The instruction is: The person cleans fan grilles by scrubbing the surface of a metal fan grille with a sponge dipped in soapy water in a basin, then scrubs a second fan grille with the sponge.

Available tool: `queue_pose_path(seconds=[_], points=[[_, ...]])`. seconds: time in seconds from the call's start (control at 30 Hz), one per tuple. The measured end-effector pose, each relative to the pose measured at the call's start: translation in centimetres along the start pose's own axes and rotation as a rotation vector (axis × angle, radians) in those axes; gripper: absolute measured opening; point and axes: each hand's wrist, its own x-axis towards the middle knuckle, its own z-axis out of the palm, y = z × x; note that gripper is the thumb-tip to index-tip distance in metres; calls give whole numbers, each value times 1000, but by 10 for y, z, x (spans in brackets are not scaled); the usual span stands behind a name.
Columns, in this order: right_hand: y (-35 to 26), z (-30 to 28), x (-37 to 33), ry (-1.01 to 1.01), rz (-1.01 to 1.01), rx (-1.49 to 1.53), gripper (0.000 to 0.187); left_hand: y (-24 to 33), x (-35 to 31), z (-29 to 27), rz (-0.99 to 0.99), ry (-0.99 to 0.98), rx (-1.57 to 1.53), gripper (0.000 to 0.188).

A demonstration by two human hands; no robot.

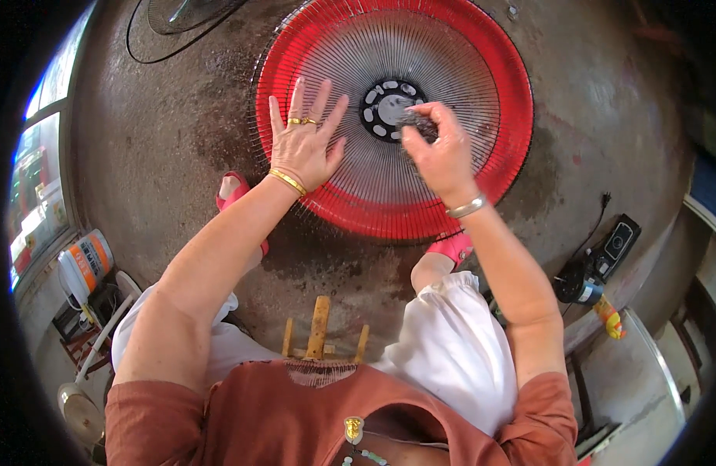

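Observation:
A round wire fan grille (404,182) with a dark slotted hub (368,115) lies in front of me. Under its wires shows a wide red basin (515,116). My left hand (302,149) rests on the grille's left side, fingers spread and palm down. A dark wad, like a steel wool scourer (421,124), is pinched in my right hand (445,155), at the right edge of the hub. The scourer and fingertips are a little blurred.
Another fan grille part (179,17) lies on the concrete floor at the upper left. A white and orange bucket (86,264) stands at the left. On the right is a black appliance (618,241) with a cord. A wooden stool (319,326) shows between my knees.

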Motion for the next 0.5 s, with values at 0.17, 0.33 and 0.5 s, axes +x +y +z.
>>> queue_pose_path(seconds=[0.17,0.33,0.5], points=[[-35,31,-7,-142,-52,213,24,-3,-1,2,7,-18,7,66],[-5,-16,17,24,-231,-271,28,0,-1,-2,-3,0,3,67],[21,-19,10,99,-302,-509,27,1,2,-2,18,-8,42,67]])
